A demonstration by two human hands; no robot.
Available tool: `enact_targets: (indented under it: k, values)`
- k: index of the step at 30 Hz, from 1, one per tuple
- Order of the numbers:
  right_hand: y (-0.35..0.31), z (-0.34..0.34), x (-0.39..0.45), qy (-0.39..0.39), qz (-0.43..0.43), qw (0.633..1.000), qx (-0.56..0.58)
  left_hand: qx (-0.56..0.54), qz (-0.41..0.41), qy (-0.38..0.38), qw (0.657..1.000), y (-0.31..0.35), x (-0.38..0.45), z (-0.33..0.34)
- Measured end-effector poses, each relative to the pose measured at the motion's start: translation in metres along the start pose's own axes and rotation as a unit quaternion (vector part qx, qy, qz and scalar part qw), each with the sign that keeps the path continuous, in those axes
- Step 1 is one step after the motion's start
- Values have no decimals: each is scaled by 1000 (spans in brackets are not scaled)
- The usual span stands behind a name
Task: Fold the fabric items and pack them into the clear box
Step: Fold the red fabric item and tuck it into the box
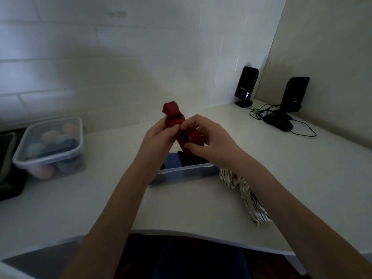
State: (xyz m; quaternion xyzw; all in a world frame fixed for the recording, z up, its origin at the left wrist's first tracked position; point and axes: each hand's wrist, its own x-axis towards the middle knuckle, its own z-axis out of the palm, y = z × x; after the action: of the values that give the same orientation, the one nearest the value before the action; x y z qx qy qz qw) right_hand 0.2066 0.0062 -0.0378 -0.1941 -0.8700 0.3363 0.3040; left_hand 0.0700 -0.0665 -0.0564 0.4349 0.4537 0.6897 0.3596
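Observation:
A crumpled red fabric item [173,115] is held up in the air above the clear box [187,172]. My left hand [159,137] grips its upper part, thumb pressed on the cloth. My right hand [209,137] pinches its lower part between thumb and fingers. The clear box stands on the white desk [100,202] below my hands, with blue and black folded fabric inside, partly hidden by my arms. A white striped fabric item [244,195] lies crumpled on the desk to the right of the box, partly under my right forearm.
A lidded clear container [52,146] with rounded coloured things stands at the left, next to a dark object [10,178] at the desk's left edge. Two black speakers [246,85] [291,97] with cables stand at the back right corner. The wall is close behind.

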Motion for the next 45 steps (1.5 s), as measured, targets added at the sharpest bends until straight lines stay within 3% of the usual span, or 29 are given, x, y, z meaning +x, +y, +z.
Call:
enact_targets:
  k: [2,4,7,13,17,21,25,30,33,38,42,45]
  values:
    - [-5,-3,3,35,-12,998,58,133,33,-2,991,8,-4,4]
    - [-10,-7,6,67,-15,990,125,207,42,-35,977,14,-6,3]
    - [-14,-13,8,85,-11,979,186,307,58,-11,950,15,-7,0]
    - [-20,-5,11,101,11,982,158,200,44,58,977,14,-9,2]
    - [-22,0,15,22,42,992,118,81,-39,14,996,16,-7,-2]
    - [-18,9,20,0,25,999,44,97,-63,5,993,15,-10,-8]
    - [-12,17,23,34,21,997,59,79,-80,35,993,14,-12,-12]
    - [-12,20,21,42,60,991,112,150,-37,115,981,16,-13,-22]
    - [-10,24,22,13,68,995,77,222,6,82,972,21,-18,-30]
    - [-3,34,27,-43,80,995,-36,444,54,16,894,24,-21,-45]
    - [-3,37,30,-123,79,979,-143,546,26,-32,837,28,-22,-45]
    - [-3,41,32,-173,67,966,-180,657,-10,-58,752,33,-21,-42]
